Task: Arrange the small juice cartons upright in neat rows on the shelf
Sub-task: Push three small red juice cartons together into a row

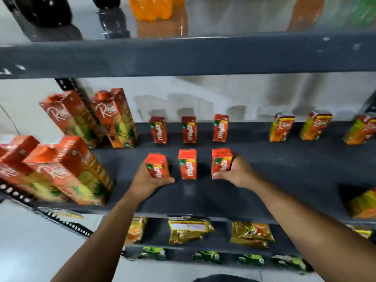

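Several small red juice cartons stand upright in two rows of three on the dark shelf (264, 165). The back row holds a left carton (158, 130), a middle carton (189, 130) and a right carton (220, 128). In the front row, my left hand (148, 183) grips the left carton (157, 165). My right hand (239, 174) grips the right carton (221, 162). The front middle carton (187, 164) stands free between my hands.
Tall red juice cartons (67, 169) crowd the shelf's left end. Three small yellow-red cartons (281, 127) stand at the back right, another (364, 204) at the front right edge. Snack packets (189, 231) lie on lower shelves, bottles (154, 7) above.
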Available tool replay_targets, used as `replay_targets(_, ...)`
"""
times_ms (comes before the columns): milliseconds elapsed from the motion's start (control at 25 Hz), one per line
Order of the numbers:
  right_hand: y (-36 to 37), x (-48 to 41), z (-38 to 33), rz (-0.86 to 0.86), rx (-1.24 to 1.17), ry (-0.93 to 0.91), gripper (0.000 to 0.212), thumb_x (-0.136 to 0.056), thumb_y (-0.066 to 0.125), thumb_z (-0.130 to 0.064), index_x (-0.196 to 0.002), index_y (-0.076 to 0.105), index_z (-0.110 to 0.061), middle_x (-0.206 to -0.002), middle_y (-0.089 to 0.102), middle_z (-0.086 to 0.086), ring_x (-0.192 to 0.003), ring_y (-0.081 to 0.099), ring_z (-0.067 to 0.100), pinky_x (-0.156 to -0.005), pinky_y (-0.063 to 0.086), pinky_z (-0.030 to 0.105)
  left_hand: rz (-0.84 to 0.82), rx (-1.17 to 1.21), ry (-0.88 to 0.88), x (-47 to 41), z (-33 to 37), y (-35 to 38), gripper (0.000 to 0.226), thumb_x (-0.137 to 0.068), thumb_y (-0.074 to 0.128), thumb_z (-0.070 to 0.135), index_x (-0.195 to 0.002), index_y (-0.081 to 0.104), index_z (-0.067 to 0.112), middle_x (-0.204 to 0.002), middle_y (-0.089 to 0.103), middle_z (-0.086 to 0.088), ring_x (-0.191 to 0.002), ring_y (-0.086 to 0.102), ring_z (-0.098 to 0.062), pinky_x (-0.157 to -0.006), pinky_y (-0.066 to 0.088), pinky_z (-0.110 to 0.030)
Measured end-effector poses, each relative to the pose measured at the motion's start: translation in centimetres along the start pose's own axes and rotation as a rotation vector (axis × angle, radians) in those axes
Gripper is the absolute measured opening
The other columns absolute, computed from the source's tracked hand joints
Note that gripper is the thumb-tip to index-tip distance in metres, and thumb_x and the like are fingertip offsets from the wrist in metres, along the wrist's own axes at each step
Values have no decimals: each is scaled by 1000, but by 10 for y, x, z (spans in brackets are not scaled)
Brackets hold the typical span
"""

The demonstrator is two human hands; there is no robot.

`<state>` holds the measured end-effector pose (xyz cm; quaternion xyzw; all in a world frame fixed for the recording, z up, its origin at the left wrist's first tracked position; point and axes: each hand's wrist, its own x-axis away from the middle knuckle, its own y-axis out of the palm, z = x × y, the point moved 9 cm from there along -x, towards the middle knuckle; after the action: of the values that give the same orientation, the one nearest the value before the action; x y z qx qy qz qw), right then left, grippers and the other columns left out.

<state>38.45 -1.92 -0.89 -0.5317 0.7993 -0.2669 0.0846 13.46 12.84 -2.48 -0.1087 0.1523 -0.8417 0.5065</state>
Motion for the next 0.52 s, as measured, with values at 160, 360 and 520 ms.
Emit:
replay_targets(160, 30, -13, -16, -59, -104, -54, 49, -61, 89, -8, -95, 62, -33, -97, 73, -5, -92, 70, 12, -92, 54, 44, -34, -49, -11, -12, 19, 14, 62, -43, 96, 13, -96, 63, 15, -82, 67, 10, -67, 61, 11, -70, 53, -18)
replay_targets(360, 48, -19, -25, -106, -162, -13, 49, -62, 86, 1, -93, 64, -30, -92, 72, -8, -82, 70, 2, -85, 57, 32, -50, 52, -18, -12, 24, 32, 68, -42, 96, 13, -96, 57, 28, -89, 66, 14, -81, 62, 5, -67, 49, -10)
replay_targets(520, 54, -14, -29, -135, -135, -18, 54, -60, 87, 3, -102, 66, -25, -96, 72, -5, -88, 70, 7, -80, 56, 23, -129, 104, -31, -3, 25, 35, 67, -43, 96, 15, -93, 56, 33, -93, 68, 12, -87, 66, -3, -73, 52, -19)
